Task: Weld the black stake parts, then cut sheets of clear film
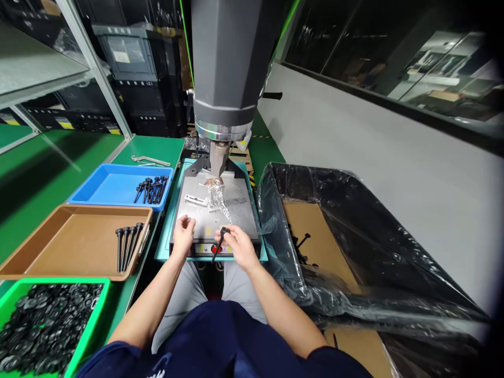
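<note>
My right hand (239, 244) grips a black knob-headed bolt (219, 245) near its head, with the shank slanting down over the front edge of the metal work plate (202, 231). My left hand (184, 236) is over the plate's left front part, thumb and fingers drawn together; whether something small is between them cannot be made out. Behind the hands, the machine's grey press head (218, 157) comes down to a clear, shiny fixture (216, 195) on the plate. A white slotted bar (196, 200) lies to its left.
At left stand a blue tray (103, 184) with black bolts, a brown tray (71, 236) with several more, and a green bin (105, 295) of black rings. A wrench (150, 160) lies behind. A plastic-lined box (283, 252) is at right. A red button (216, 249) sits at the machine's front.
</note>
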`<state>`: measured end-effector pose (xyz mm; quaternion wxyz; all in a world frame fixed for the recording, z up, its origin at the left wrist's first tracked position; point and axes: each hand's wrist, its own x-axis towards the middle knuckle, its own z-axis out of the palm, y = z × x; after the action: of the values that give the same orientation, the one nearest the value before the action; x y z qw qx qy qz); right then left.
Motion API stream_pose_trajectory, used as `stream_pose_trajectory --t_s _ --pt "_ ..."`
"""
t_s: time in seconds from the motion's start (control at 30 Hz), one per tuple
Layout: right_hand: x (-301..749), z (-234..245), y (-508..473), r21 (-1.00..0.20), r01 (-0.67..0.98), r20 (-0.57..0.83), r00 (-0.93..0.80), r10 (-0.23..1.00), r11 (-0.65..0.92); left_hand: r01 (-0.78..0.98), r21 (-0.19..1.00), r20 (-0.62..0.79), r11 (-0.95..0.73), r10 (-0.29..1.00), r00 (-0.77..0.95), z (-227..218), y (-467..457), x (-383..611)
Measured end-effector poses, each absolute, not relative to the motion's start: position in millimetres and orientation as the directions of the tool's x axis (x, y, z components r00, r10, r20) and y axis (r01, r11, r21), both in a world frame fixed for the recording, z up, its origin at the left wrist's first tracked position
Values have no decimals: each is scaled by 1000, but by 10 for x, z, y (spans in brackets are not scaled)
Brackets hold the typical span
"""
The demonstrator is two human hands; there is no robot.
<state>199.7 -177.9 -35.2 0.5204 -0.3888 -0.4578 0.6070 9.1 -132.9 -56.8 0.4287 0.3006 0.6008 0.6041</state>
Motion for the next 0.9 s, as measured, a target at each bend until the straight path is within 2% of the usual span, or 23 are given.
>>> stream_pose_trajectory --t_s 0.07,0.1,0.27,0.33,0.43,0.63,0.77,0.9 --pt "2008 -247 -1736 -957 -291 38 -125 991 0 -20 1000 -17 7 848 -530 -535 -1469 65" --pt "2000 -213 -1723 -954 -299 52 -112 992 17 15 999 33 -30 861 -507 -492 -1549 66" --pt "1872 -126 -1767 -940 -321 133 -40 990 114 81 992 104 -97 991 -89 -210 -1911 185" --pt "1815 -110 -1808 -939 -311 162 -21 987 148 135 982 138 -135 990 -11 -151 -1981 241" --pt "1753 -112 -1872 -943 -259 225 -26 974 211 119 980 163 -157 986 -43 -130 -2002 282" --pt "1732 -86 -1950 -922 -12 386 -105 917 387 84 982 173 -167 982 -78 -158 -1998 259" --pt "1725 -16 -1932 -876 55 467 -147 872 479 92 979 190 -181 977 -95 -203 -2022 226" --pt "1661 -43 -1907 -897 49 428 -145 892 439 124 981 159 -149 984 -81 -226 -2043 200"
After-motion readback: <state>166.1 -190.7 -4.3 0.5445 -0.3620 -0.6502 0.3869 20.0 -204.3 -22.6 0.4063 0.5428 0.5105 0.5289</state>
